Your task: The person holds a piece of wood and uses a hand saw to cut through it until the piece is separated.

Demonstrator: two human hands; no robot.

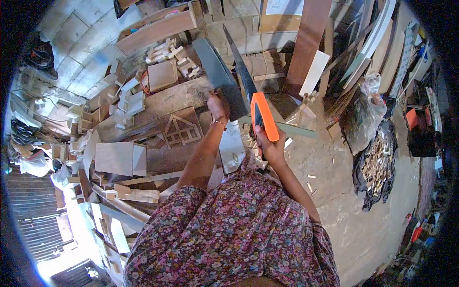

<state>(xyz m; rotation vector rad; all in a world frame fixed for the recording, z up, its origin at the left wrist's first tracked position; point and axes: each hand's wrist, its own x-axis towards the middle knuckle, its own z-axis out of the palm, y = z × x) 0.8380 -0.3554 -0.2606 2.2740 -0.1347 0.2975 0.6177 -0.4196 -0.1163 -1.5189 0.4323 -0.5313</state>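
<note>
My right hand [270, 147] is wrapped around the orange handle of a handsaw [266, 117]. Its dark blade points away from me, alongside the right edge of a long dark grey board [217, 69]. My left hand [218, 106], with a beaded bracelet at the wrist, grips that board at its left edge. The board lies across a worn wooden workbench [179, 94], its near end toward me. Below it, a pale panel [232, 146] sits in front of my body. A greenish strip of wood [297, 130] extends to the right behind the saw handle.
On the left lie a small wooden house frame [182, 130] and a wooden box [120, 159]. An open wooden drawer [158, 29] stands at the back. Planks [308, 45] lean on the wall. A black bag of offcuts [377, 165] rests on the floor at right, near scattered scraps.
</note>
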